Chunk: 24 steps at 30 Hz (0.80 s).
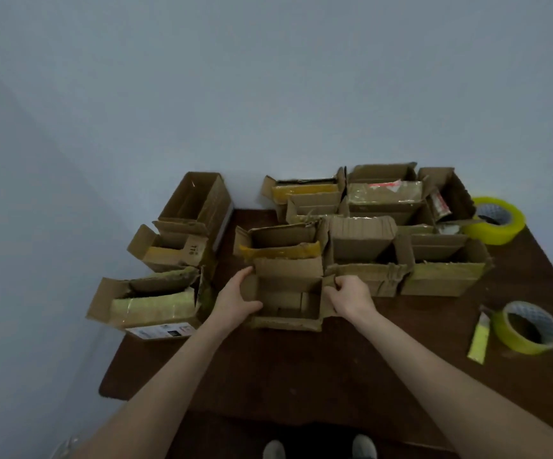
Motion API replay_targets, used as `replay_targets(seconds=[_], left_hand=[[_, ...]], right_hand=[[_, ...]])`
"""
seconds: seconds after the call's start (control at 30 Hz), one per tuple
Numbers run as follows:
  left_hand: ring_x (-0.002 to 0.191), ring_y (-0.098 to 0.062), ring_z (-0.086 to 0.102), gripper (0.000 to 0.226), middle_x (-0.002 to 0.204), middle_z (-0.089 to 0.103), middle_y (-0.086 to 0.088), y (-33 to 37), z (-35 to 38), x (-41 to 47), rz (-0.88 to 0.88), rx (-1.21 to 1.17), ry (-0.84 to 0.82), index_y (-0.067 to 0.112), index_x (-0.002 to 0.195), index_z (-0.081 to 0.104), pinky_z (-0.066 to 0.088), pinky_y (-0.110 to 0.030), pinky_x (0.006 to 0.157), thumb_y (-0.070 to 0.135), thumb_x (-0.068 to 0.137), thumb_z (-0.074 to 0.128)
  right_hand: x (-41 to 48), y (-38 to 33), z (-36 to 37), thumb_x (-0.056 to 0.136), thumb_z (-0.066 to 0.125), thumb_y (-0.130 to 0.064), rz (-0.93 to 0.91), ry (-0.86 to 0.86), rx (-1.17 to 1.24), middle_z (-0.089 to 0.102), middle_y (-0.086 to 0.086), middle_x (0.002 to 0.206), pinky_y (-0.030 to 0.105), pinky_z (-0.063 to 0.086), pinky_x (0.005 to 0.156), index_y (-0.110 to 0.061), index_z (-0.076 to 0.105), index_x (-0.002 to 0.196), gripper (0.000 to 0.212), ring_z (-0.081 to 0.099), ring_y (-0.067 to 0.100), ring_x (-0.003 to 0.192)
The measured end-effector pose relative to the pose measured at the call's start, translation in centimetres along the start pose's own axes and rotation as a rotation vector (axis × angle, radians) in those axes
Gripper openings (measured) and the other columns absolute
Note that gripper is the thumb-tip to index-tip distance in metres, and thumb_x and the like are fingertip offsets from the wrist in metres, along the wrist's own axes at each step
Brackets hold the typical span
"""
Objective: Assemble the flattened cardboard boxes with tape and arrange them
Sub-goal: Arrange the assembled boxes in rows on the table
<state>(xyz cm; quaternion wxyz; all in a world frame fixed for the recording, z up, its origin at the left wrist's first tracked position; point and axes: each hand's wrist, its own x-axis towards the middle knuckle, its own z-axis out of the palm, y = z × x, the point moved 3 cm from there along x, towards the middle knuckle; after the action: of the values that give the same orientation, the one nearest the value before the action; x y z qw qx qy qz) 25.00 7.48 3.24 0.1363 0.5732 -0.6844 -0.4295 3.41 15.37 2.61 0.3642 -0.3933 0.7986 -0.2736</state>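
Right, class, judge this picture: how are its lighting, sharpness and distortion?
Head view: dim, bluish, even light with soft shadows; head view: the wide-angle lens bows the edges of the dark brown wooden table; head view: mildly soft everywhere, with sheen on the tape-covered brown cardboard box at left.

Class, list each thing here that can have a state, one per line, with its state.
Small cardboard box: upright, top flaps open, held by both hands.
Left hand: grips the box's left wall.
Right hand: pinches its right flap.
Other cardboard boxes: assembled, tops open.
Near tape roll: lying flat, untouched.
Far tape roll: lying flat, untouched.
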Motion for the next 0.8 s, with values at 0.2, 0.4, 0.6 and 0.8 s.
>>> replay_targets(seconds=[0.2, 0.4, 0.6, 0.8], left_hand=[[0.123, -0.022, 0.051, 0.057, 0.135, 0.053, -0.008, -1.6, 0.4, 1.1, -0.002, -0.056, 0.074, 0.017, 0.144, 0.037, 0.05, -0.035, 0.094, 0.004, 0.091, 0.057], [0.114, -0.022, 0.056, 0.038, 0.124, 0.06, -0.008, -3.0, 0.0, 1.6, -0.06, -0.152, 0.064, 0.013, 0.132, 0.051, 0.048, -0.042, 0.098, 0.007, 0.094, 0.055], [0.119, -0.024, 0.054, 0.047, 0.13, 0.057, -0.01, -2.9, 0.3, 2.2, -0.04, -0.114, 0.048, 0.013, 0.139, 0.043, 0.048, -0.04, 0.098, 0.009, 0.093, 0.056], [0.129, -0.016, 0.043, 0.065, 0.142, 0.04, -0.003, -0.8, -0.8, 1.3, 0.168, -0.036, 0.084, 0.016, 0.147, 0.031, 0.039, -0.035, 0.109, 0.013, 0.09, 0.062]], right_hand=[[-0.9, 1.5, 1.5, 0.095, 0.058, -0.021, 0.077, 0.109, 0.067, 0.066, 0.006, 0.108, 0.038, 0.057, 0.081, -0.01, 0.062, 0.121, 0.029, 0.065, 0.021, 0.09], [-1.7, 1.5, 2.2, 0.096, 0.055, -0.019, 0.093, 0.21, -0.002, 0.064, 0.001, 0.085, 0.035, 0.057, 0.068, -0.01, 0.065, 0.109, 0.019, 0.064, 0.019, 0.076], [-1.9, 1.1, 2.4, 0.095, 0.057, -0.029, 0.107, 0.205, -0.055, 0.067, 0.003, 0.099, 0.032, 0.056, 0.07, -0.013, 0.059, 0.125, 0.034, 0.064, 0.017, 0.082], [-2.6, -2.7, 0.6, 0.085, 0.063, -0.052, -0.086, 0.385, -0.27, 0.057, -0.006, 0.111, 0.025, 0.048, 0.065, -0.025, 0.053, 0.12, 0.045, 0.058, 0.012, 0.094]])
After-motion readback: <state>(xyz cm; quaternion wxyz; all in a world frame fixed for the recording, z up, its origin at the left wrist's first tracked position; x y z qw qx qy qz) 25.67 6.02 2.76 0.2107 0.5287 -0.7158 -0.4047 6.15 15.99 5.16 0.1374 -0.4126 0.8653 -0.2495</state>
